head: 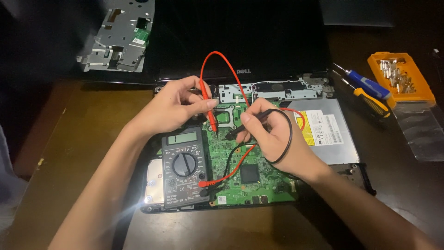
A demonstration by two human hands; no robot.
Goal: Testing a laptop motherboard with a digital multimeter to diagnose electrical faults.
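An opened laptop lies on the desk with its green circuit board [240, 157] bare. My left hand [178, 106] pinches a red probe [212, 118], its tip down on the board. My right hand [273, 134] holds a black probe [238, 132], tip pointing left onto the board close to the red one. Red and black leads loop from both probes to a dark grey multimeter [184, 166] resting on the laptop's left side, its dial turned and its display lit pale.
A silver optical drive [330, 134] fills the laptop's right side. The black screen [240, 37] stands open behind. A metal bracket plate [121, 39] lies back left. Two screwdrivers [370, 92] and an orange parts box [401, 76] sit at the right on the wooden desk [69, 153].
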